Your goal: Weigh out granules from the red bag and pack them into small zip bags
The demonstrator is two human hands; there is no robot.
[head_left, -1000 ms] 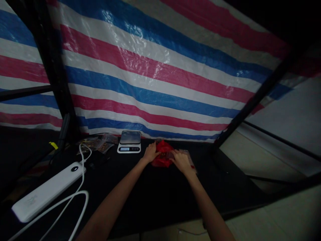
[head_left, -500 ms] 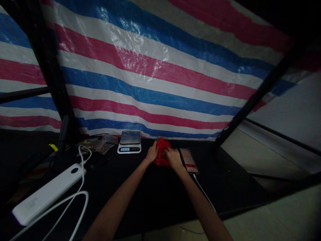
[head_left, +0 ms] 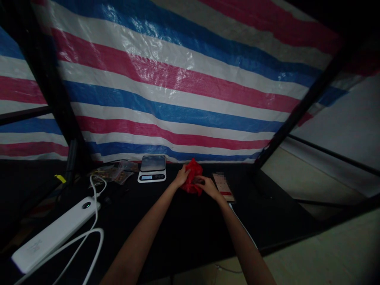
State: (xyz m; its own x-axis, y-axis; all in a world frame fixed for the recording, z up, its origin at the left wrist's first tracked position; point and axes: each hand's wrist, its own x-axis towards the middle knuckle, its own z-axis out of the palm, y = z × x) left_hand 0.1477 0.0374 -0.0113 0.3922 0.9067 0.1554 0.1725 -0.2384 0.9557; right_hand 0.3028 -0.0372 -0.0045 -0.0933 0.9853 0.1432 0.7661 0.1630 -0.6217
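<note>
A crumpled red plastic bag [head_left: 192, 178] lies on the black table, right of the digital scale [head_left: 152, 169]. My left hand [head_left: 181, 176] grips its left side, the thumb against the red film. At the bag's right side, the fingers of my right hand [head_left: 208, 186] are bent and pressed together at its opening. Something dark shows by those fingertips, too small and dim to name. What the bag holds is hidden in its folds. The scale has a lit display, and its plate carries nothing.
A phone [head_left: 223, 186] with a white cable lies right of the bag. Clear plastic bags of small brownish pieces [head_left: 118, 173] lie left of the scale. A long white power bank [head_left: 56, 233] with looping cables sits at the left. Striped sheeting [head_left: 178, 95] hangs behind the table [head_left: 184, 237].
My right hand has turned and drawn slightly right and down at the bag's opening. My left hand keeps its hold. The view has shifted a little.
</note>
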